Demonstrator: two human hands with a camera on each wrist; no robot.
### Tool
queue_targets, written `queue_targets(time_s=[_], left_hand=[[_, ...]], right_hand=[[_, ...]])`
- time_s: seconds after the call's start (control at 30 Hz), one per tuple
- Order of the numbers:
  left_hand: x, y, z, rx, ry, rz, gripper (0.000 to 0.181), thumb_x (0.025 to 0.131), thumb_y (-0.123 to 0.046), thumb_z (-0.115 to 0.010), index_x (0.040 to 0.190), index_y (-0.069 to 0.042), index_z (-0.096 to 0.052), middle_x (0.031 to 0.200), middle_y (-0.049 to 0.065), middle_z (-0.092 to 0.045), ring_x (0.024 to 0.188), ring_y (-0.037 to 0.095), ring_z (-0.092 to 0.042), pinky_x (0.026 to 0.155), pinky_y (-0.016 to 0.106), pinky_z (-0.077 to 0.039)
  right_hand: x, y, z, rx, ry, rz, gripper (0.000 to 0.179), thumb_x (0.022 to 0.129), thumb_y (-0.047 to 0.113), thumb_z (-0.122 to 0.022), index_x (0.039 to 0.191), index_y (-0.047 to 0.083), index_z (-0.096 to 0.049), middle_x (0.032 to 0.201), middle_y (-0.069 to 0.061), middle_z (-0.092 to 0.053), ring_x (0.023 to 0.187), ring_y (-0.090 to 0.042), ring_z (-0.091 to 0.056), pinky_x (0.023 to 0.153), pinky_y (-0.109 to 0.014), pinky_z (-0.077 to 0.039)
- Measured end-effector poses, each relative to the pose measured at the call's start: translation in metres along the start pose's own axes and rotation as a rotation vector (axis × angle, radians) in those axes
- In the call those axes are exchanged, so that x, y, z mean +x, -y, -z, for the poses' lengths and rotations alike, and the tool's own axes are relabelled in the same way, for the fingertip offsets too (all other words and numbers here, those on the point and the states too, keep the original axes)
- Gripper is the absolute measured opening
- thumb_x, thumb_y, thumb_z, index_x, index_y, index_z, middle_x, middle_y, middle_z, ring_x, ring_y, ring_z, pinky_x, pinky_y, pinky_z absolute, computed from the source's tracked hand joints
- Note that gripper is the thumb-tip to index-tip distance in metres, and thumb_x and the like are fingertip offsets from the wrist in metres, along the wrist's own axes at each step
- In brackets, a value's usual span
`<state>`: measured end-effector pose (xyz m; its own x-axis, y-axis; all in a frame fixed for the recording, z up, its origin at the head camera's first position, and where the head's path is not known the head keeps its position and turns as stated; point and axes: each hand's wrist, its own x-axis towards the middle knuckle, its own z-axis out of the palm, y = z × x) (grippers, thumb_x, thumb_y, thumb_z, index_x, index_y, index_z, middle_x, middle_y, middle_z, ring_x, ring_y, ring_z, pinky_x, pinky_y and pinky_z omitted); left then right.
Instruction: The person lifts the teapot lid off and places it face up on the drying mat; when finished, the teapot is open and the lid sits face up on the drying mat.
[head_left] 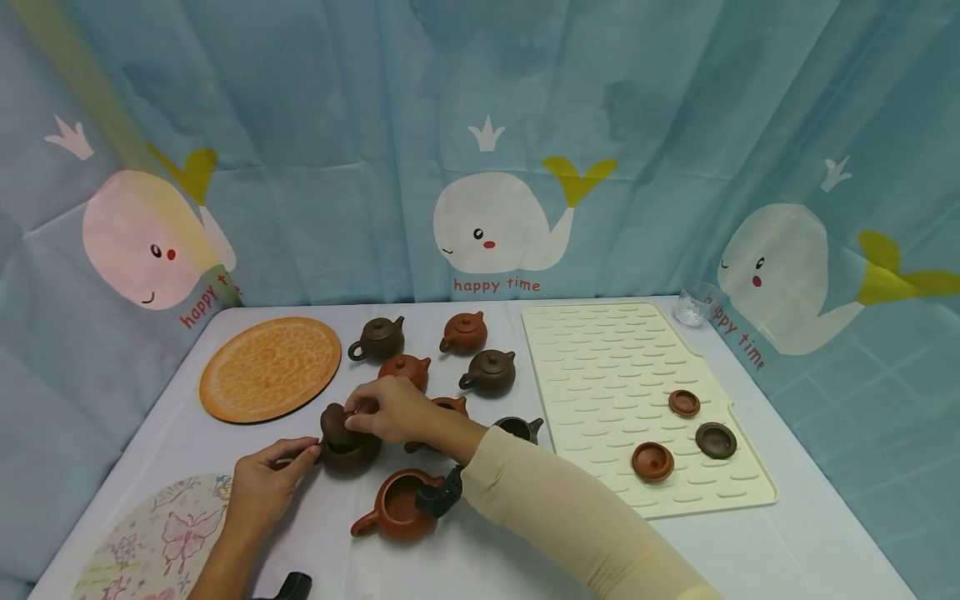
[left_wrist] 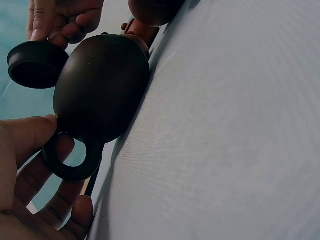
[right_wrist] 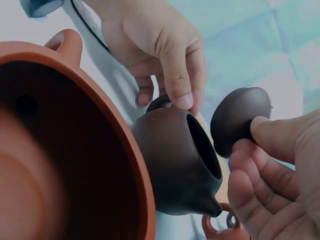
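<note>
One white table (head_left: pixel 450 575) bears a cream, rectangular, ridged mat (head_left: pixel 592 375) and, well to its left, a round, orange, patterned board (head_left: pixel 258 367). The hands are apart: the left hand (head_left: pixel 268 475) pinches the handle (left_wrist: pixel 75 172) of a dark brown, round-bodied, lidless teapot (head_left: pixel 352 458) standing there; the right hand (head_left: pixel 397 410) grips a dark brown, domed lid (right_wrist: pixel 239 120), tilted just above that teapot.
</note>
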<state>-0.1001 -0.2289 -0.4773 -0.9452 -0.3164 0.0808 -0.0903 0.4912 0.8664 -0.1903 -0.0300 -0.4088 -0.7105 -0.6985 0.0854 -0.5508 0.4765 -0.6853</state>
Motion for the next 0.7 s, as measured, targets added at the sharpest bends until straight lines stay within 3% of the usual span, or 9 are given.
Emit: queue_targets(time_s=[0.37, 0.7], left_hand=[[-0.0002, -0.0007, -0.0014, 0.016, -0.001, 0.023, 0.019, 0.089, -0.015, -0.071, 0.106, -0.004, -0.074, 0.102, 0.009, -0.070, 0.083, 0.006, -0.058, 0.063, 0.018, -0.047], [-0.0008, 0.0000, -0.0025, 0.029, -0.005, 0.025, 0.019, 0.089, -0.015, -0.072, 0.105, -0.005, -0.074, 0.103, 0.010, -0.070, 0.084, 0.008, -0.058, 0.062, 0.018, -0.047]], right_hand=[[-0.0064, -0.0036, 0.0042, 0.440, -0.073, -0.101, 0.011, 0.083, 0.001, -0.070, 0.083, 0.008, -0.062, 0.069, 0.002, -0.063, 0.059, -0.012, -0.063, 0.058, -0.025, -0.052], [-0.0086, -0.0104, 0.0029, 0.694, -0.089, -0.127, 0.009, 0.082, -0.004, -0.069, 0.081, 0.000, -0.061, 0.071, -0.007, -0.065, 0.060, -0.017, -0.064, 0.060, -0.033, -0.055]])
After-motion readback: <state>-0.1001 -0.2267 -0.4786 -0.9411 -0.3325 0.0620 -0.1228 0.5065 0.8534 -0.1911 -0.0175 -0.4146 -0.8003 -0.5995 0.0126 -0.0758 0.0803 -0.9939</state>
